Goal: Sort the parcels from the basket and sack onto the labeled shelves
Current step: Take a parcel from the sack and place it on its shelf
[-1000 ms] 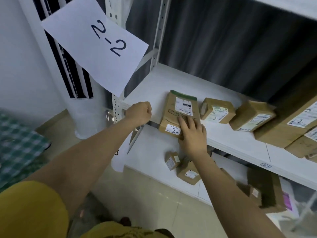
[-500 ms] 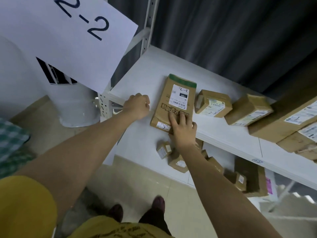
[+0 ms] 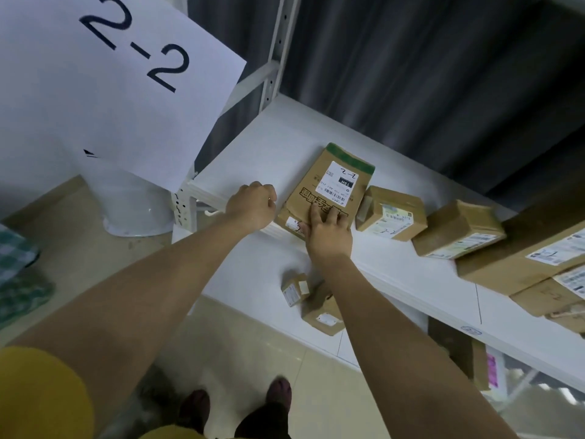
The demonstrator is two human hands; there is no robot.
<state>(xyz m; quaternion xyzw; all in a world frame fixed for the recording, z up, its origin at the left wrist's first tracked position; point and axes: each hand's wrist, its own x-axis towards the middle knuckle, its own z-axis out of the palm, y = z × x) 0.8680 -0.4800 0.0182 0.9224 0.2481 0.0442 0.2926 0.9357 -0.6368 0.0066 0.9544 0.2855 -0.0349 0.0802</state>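
My right hand (image 3: 327, 231) pressed flat, fingers straight, on the brown parcel (image 3: 329, 185) marked 2-2, lying at the front of the white shelf (image 3: 269, 147) under the 2-2 sign (image 3: 126, 74). My left hand (image 3: 251, 205), curled into a fist, rested on the shelf edge beside it.

- Your right hand (image 3: 329, 231) lies flat, fingers straight, on the near end of a flat parcel (image 3: 329, 185) on the shelf (image 3: 285, 144).
- Your left hand (image 3: 253, 205) is curled at the shelf's front edge, just beside the parcel.
- A sheet marked "2-2" (image 3: 110, 80) hangs at upper left.
- More boxes (image 3: 392, 213) sit to the right.
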